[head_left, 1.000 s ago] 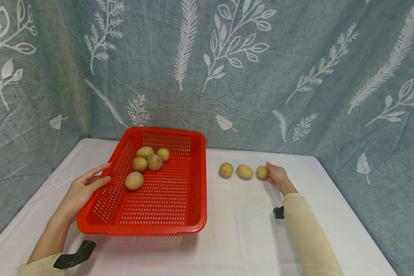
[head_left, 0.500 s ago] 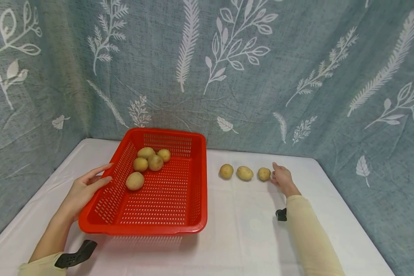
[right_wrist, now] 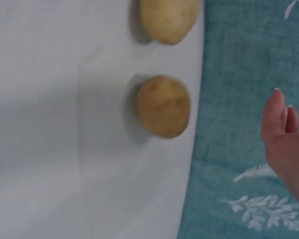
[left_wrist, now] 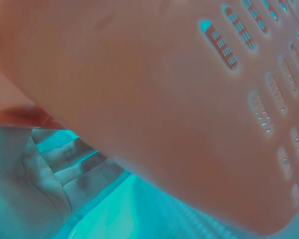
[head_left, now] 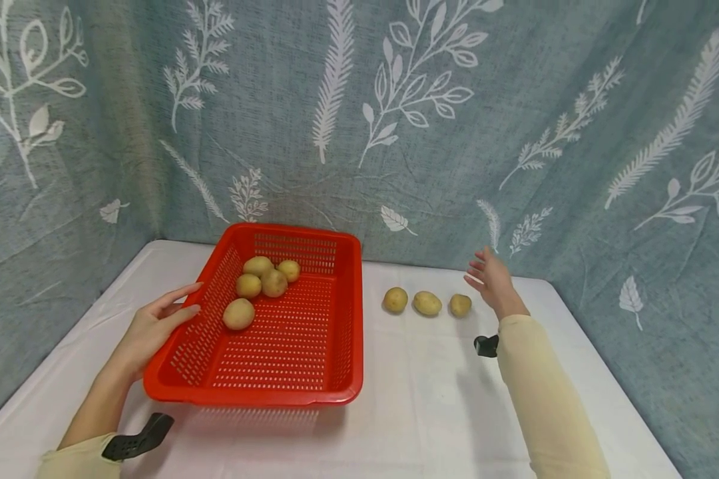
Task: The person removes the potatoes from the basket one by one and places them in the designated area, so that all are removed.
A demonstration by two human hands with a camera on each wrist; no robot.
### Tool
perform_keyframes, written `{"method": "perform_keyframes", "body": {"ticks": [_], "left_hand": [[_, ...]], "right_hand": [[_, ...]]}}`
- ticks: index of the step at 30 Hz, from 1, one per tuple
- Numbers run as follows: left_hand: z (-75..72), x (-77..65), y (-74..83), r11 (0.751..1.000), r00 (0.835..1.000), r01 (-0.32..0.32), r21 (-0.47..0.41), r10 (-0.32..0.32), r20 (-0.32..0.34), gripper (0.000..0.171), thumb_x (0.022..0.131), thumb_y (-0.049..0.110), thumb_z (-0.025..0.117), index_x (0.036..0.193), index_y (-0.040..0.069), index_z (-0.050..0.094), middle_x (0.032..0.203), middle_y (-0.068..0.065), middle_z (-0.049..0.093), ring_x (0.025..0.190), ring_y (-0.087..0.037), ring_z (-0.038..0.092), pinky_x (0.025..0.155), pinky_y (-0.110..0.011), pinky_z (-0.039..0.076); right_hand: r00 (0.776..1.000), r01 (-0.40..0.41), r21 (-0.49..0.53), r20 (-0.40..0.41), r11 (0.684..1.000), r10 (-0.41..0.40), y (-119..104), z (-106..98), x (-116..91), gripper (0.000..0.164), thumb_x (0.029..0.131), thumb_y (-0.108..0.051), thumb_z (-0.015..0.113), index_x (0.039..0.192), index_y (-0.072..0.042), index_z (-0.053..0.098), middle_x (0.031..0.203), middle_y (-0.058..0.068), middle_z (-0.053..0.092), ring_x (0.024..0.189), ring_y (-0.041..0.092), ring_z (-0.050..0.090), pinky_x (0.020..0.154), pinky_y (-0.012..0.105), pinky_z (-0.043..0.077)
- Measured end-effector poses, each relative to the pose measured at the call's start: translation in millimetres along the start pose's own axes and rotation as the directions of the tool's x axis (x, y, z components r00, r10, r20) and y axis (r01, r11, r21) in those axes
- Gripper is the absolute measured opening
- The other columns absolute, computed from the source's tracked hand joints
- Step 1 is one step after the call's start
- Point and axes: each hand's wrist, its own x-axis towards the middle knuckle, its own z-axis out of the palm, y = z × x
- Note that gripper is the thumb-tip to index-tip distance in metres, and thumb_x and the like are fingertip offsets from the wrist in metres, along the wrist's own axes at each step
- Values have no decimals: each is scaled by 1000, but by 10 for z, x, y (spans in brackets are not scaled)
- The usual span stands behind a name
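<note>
My left hand (head_left: pixel 156 326) grips the left rim of a red plastic basket (head_left: pixel 254 398), thumb and forefinger over the edge. In the left wrist view, other fingers (left_wrist: pixel 72 159) reach beneath the rim, partly hidden by the basket wall. Several potatoes (head_left: pixel 238 314) lie inside, grouped toward its back left. To the basket's right, three potatoes form a row on the table: a left one (head_left: pixel 395 300), a longer middle one (head_left: pixel 427 303) and a right one (head_left: pixel 460 305). Raised above and behind the right potato, my right hand (head_left: pixel 492 279) holds nothing, its fingers spread and relaxed.
White cloth covers the table (head_left: pixel 419 426). A grey-green curtain (head_left: pixel 287 133) with white leaf prints hangs along the back and both sides, close to the table's far edge. Black wrist devices (head_left: pixel 138 439) sit at both sleeves.
My right hand has let go of the right potato, which stays at the end of the row, and has risen up and away from it. The left hand stays at the basket rim.
</note>
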Motion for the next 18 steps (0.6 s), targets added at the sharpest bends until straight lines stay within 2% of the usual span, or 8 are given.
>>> {"method": "perform_keyframes", "body": {"ticks": [3, 6, 9, 18], "left_hand": [[0, -2, 4, 1000, 1000, 1, -2, -1, 3, 49, 98, 26, 54, 145, 20, 41, 98, 9, 59, 81, -10, 64, 67, -33, 56], [1, -6, 9, 1000, 1000, 9, 5, -9, 3, 53, 98, 29, 54, 147, 18, 38, 100, 9, 58, 82, -10, 65, 69, -34, 56], [1, -9, 1, 1000, 1000, 23, 7, -23, 5, 56, 98, 31, 54, 148, 17, 36, 103, 8, 58, 83, -10, 65, 70, -35, 56], [1, -8, 12, 999, 1000, 31, 8, -31, 4, 56, 98, 31, 54, 148, 16, 35, 102, 7, 58, 83, -10, 64, 69, -35, 56]], "right_hand": [[999, -22, 126, 29, 992, 19, -124, 143, -77, 58, 102, -42, 29, 151, -10, 27, 140, 11, 36, 122, 23, 44, 102, 32, 39], [998, -35, 187, 56, 982, 24, -208, 300, -128, 58, 102, -42, 29, 151, -11, 26, 147, 12, 30, 136, 26, 30, 104, 31, 36], [996, -38, 217, 87, 975, 20, -241, 453, -136, 58, 102, -43, 29, 151, -12, 26, 150, 12, 26, 137, 25, 29, 105, 31, 35], [988, -3, 284, 152, 959, -42, -348, 1029, -250, 57, 101, -45, 34, 147, -10, 34, 146, 14, 32, 133, 27, 34, 102, 35, 39]]}}
